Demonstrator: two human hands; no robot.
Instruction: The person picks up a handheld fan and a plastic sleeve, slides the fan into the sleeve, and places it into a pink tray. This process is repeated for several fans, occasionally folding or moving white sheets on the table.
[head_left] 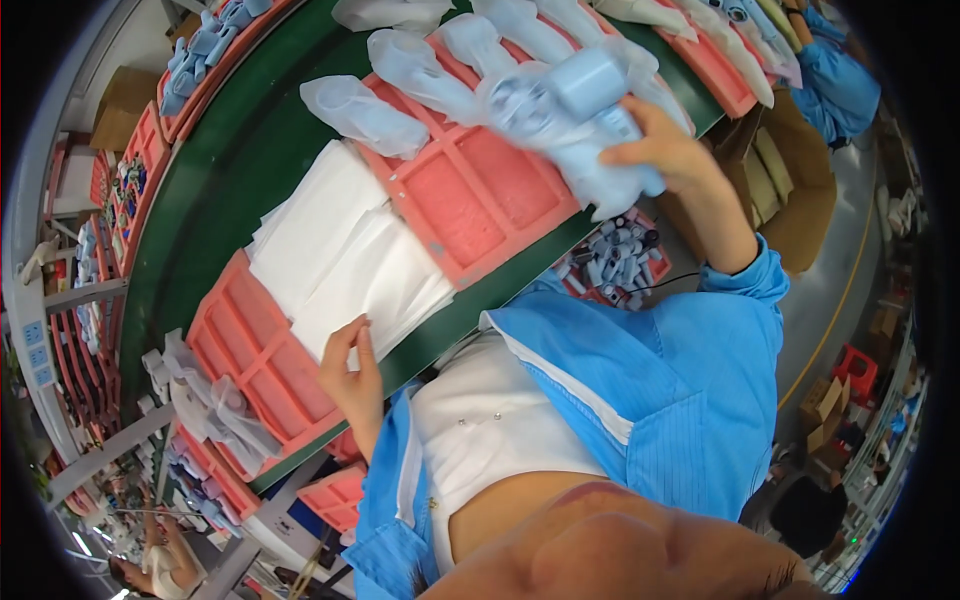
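My right hand [660,150] is closed around the side of a light blue hair dryer [585,85], slightly blurred, above the far right part of the pink tray. Other pale blue pieces crowd close under it, so where one ends and another begins is hard to see. My left hand [352,375] is at the near edge of a stack of thin white bags [350,255], thumb and forefinger pinched at the top one. Several light blue items in translucent bags [365,115] lie side by side along the pink tray [470,205].
A green conveyor belt [205,205] runs beneath the trays. Another pink tray [265,345] lies left of the stack, with translucent bags [215,395] beside it. Below the belt's edge is a bin of small blue and black parts [620,260]. Cardboard boxes [800,190] and another person's blue sleeve [835,85] are at right.
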